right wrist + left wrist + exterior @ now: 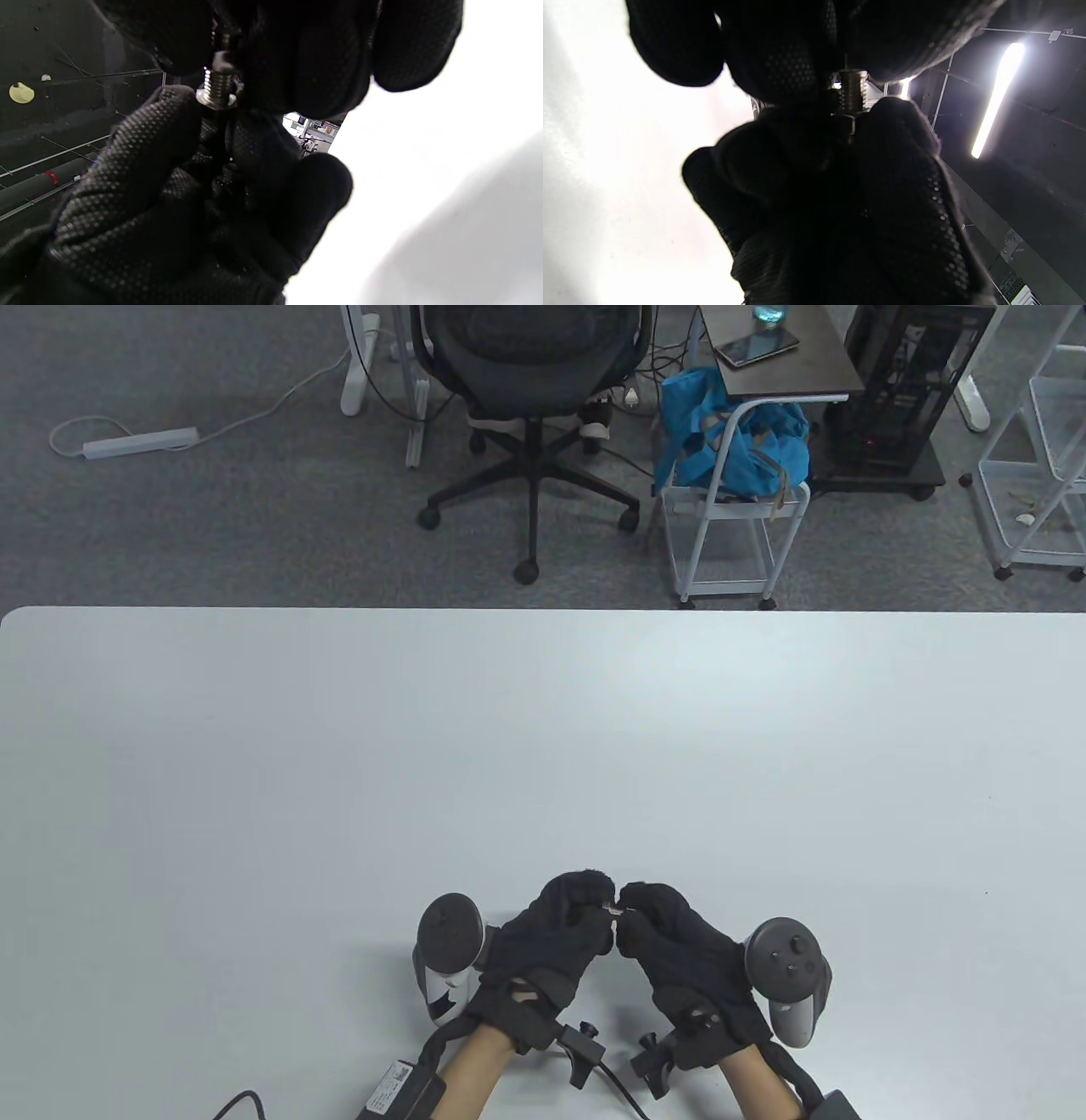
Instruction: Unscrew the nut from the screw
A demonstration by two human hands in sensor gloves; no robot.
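My two hands meet fingertip to fingertip near the table's front edge. A small metal screw [612,909] is held between them, above the table. My left hand [594,901] pinches one end of the screw. My right hand [633,904] pinches the other end, where the nut sits. In the left wrist view the bare thread [852,91] shows between my left fingers [780,55] above and my right fingers [903,169] below, which grip a dark hex nut [845,125]. In the right wrist view the thread [214,82] ends in a shiny flange [214,99] at my left fingers [140,148].
The white table [543,746] stretches ahead of my hands. Beyond its far edge stand an office chair [530,407] and a white cart with a blue bag [734,449] on grey carpet. A tracker is strapped to each hand [450,950].
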